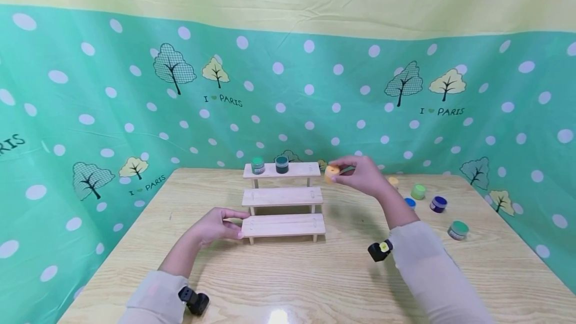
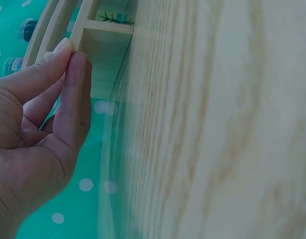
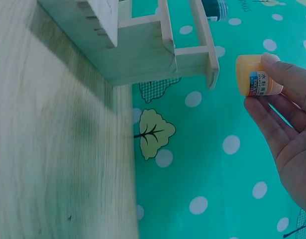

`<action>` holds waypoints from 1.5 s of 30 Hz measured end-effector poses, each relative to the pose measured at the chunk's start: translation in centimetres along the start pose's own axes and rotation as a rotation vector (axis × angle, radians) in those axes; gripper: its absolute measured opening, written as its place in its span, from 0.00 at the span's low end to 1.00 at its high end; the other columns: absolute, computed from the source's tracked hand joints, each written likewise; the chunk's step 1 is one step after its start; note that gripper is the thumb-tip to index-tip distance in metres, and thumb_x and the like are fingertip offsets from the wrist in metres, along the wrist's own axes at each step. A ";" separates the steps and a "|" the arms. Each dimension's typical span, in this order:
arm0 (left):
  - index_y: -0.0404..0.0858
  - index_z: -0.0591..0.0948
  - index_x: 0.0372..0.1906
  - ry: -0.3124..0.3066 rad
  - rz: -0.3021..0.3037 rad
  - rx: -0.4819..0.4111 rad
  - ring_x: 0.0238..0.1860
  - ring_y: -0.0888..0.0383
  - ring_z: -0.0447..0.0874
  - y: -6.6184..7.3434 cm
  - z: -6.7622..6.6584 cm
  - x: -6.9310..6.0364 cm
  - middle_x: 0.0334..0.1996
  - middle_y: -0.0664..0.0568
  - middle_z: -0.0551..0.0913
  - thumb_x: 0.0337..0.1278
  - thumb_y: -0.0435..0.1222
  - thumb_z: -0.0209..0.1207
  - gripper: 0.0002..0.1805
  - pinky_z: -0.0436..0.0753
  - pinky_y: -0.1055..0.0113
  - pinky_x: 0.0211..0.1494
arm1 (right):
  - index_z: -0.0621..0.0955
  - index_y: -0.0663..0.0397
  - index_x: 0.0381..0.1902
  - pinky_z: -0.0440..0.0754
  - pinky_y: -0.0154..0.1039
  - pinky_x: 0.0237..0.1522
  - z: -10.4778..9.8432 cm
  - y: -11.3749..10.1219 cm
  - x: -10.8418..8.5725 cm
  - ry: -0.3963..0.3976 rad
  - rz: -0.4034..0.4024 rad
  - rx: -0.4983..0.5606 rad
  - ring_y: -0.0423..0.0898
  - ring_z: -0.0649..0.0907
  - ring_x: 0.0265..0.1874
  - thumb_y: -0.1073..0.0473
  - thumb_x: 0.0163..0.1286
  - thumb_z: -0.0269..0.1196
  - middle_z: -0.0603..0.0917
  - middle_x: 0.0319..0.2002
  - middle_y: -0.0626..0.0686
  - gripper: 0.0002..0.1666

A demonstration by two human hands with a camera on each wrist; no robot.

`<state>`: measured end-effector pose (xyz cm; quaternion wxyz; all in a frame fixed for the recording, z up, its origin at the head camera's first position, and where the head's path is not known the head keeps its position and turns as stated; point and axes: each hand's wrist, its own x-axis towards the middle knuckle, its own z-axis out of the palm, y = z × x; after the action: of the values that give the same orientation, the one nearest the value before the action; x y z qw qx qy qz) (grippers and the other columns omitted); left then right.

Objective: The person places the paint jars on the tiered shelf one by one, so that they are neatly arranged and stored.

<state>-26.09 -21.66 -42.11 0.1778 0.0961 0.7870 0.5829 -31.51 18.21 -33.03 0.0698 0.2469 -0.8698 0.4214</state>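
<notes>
The head view looks forward and down over the tabletop (image 1: 279,274), far enough back to hold the whole stepped rack (image 1: 282,196) mid-frame. Both wrist views are nearer, low and turned sideways, sharing the rack with it: upper left of the left wrist's frame, along the top of the right's

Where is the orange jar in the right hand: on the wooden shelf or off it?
Off: the right hand holds the orange jar, and green cloth shows between jar and wooden shelf.
</notes>
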 end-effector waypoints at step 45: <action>0.25 0.75 0.61 -0.013 0.013 -0.014 0.37 0.54 0.85 -0.2 -0.1 0.1 0.43 0.37 0.84 0.46 0.21 0.68 0.31 0.86 0.62 0.42 | 0.82 0.61 0.55 0.84 0.38 0.42 4.6 -1.1 5.8 -0.012 0.075 0.045 0.54 0.82 0.47 0.66 0.61 0.69 0.84 0.50 0.58 0.23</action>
<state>-26.16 -21.74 -42.25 0.1798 0.1035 0.7812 0.5888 -35.62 11.92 -33.31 0.0433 0.2183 -0.8691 0.4417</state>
